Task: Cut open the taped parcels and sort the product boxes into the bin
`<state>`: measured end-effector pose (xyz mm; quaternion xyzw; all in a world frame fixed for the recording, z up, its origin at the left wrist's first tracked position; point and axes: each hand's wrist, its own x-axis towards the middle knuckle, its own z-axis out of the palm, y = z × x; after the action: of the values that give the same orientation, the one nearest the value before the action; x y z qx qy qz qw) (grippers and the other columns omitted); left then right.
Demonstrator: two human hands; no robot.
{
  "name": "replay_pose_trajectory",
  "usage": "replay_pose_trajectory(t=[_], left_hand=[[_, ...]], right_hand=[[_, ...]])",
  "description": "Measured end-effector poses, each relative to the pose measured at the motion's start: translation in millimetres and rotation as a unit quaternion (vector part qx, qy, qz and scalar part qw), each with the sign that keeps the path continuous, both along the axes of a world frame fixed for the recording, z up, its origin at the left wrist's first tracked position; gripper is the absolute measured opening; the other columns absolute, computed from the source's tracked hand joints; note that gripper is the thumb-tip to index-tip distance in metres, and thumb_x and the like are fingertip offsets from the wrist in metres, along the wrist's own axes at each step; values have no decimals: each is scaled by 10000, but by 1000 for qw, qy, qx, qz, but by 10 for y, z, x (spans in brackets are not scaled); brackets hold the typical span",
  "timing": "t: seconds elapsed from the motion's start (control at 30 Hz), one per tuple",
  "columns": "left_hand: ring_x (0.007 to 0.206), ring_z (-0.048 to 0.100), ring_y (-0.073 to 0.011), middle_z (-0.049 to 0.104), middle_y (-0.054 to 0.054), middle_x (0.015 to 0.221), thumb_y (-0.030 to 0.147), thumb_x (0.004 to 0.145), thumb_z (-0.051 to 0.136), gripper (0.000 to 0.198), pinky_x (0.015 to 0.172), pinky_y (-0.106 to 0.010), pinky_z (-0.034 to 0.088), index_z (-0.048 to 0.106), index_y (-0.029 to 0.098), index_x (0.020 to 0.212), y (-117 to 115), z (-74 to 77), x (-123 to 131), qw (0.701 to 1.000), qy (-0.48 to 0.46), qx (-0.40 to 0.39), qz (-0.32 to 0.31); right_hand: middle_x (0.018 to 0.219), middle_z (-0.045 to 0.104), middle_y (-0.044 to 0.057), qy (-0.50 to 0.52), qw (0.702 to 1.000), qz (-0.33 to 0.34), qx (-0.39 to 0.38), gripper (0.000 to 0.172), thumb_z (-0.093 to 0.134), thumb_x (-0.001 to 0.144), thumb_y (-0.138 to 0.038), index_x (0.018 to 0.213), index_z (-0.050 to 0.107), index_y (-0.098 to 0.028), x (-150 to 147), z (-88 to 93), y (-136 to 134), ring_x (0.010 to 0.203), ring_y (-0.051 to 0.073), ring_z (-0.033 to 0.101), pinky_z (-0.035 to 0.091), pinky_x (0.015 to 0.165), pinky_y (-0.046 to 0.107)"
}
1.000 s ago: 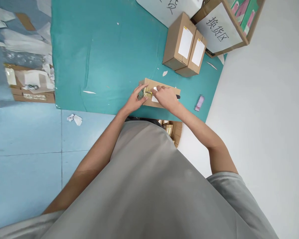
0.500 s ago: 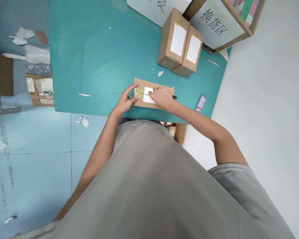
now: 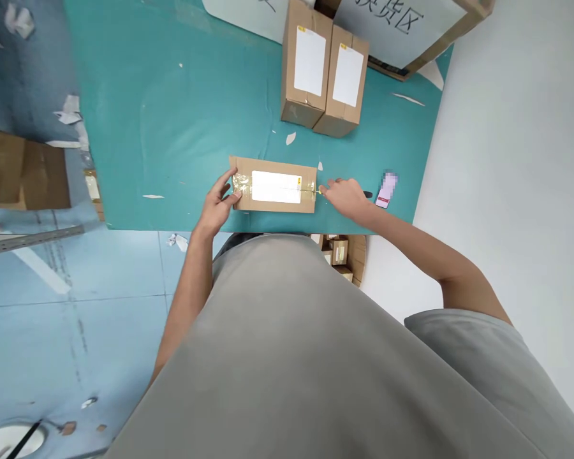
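Note:
A small, flat cardboard box with a white label and clear tape lies on the green table. A thin lengthwise line crosses the label and the tape. My left hand grips the box's left end, thumb near its front and fingers at the back corner. Just off the right end, my right hand is closed around a slim box cutter. Its black end sticks out behind the hand, and a bit of yellow shows at the front. Most of the cutter is hidden in my fingers.
Two taller labelled cartons stand behind the box, near a large bin with a handwritten sign. A phone lies at right by a white wall. Paper scraps dot the green table. Below its front edge sits a carton of small boxes.
My right hand with the cutter has moved right, from over the label to beyond the box's right end. The label is now uncovered. My left hand still holds the left end. The view has shifted.

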<state>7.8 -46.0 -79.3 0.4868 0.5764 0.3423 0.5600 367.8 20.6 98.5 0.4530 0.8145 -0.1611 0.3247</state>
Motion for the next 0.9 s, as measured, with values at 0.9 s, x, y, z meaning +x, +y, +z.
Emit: replay_pose_trajectory(t=[0.9], left_hand=[[1475, 691, -333, 756, -173, 1530, 658, 1048, 622, 653, 1343, -551, 472, 745, 244, 1538, -24, -134, -622, 969, 202, 54, 134]], right_hand=[[610, 609, -82, 469, 558, -678, -89, 408, 962, 846, -542, 917, 712, -228, -730, -827, -599, 562, 130, 608, 545, 588, 252]])
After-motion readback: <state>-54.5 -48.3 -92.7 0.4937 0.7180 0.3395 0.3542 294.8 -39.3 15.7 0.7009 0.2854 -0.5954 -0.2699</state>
